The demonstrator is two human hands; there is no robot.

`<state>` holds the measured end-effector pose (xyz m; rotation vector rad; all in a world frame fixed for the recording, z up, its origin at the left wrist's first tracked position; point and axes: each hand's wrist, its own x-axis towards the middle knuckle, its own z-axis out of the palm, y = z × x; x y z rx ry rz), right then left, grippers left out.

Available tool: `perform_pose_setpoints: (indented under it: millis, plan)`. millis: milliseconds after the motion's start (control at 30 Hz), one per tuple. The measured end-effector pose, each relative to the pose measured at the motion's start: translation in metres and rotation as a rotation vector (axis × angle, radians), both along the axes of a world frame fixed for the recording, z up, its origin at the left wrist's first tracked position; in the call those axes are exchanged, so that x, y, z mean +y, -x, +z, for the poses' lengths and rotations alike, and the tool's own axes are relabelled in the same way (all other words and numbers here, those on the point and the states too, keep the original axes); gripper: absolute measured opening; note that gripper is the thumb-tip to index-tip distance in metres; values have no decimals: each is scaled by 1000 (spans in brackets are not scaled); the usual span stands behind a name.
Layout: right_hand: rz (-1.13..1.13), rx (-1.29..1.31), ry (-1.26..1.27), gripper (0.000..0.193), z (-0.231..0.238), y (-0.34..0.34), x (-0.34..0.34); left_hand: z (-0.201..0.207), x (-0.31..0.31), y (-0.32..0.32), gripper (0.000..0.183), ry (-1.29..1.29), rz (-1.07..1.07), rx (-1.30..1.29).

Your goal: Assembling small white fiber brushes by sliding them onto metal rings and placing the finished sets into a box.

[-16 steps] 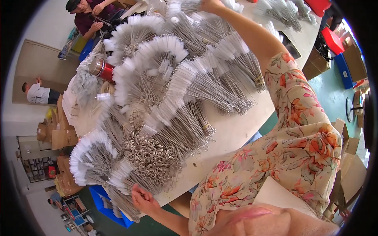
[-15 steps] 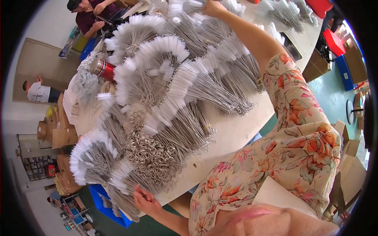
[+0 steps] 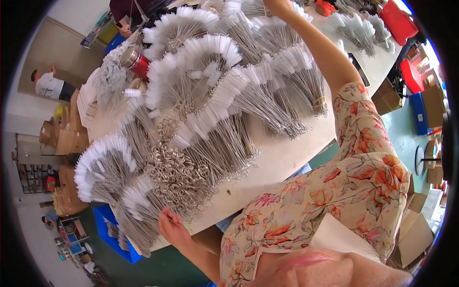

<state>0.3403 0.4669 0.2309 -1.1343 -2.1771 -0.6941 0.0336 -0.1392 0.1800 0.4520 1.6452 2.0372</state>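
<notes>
Bundles of thin wire brushes with white bristles (image 3: 191, 64) cover much of the table. Their wire handles (image 3: 282, 117) end in small loops. At the lower left, my left hand (image 3: 174, 229) hovers by the near edge of the table, fingers loosely bent and apart, with nothing seen in it. Beside it lie a small brush bundle (image 3: 138, 198) and a heap of shiny metal rings (image 3: 174, 174). My right hand (image 3: 278, 6) reaches to the far side over more brushes. The top edge of the picture cuts it off, so its fingers and anything in them are hidden.
A red flask (image 3: 136, 62) stands among the brushes at the back left. Below the table's left corner sits a blue crate (image 3: 114, 234). Cardboard boxes (image 3: 413, 234) stand at the right. Across the table, a co-worker's hand (image 3: 125, 29) shows at the far left.
The head view has shifted a little. My right hand has moved toward the top edge and is more cut off. My left hand stays near the same bundle, its fingers more bent.
</notes>
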Motion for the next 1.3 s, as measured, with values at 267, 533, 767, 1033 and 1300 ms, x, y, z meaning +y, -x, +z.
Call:
perform_pose_setpoints:
  millis: [267, 533, 767, 1033, 1300]
  plan:
    - [1216, 969, 1200, 22, 58, 102, -260, 39, 95, -46, 29, -47, -260, 554]
    - [1334, 1095, 1263, 28, -6, 140, -406, 14, 133, -48, 11, -270, -84, 1220]
    - [924, 1607, 2086, 25, -64, 144, -421, -40, 99, -73, 30, -312, -135, 1258]
    - [662, -286, 1351, 13, -15, 81, -387, -95, 41, -77, 27, -78, -427, 986]
    - [506, -656, 760, 10, -102, 68, -421, -101, 37, -82, 22, -61, -522, 774]
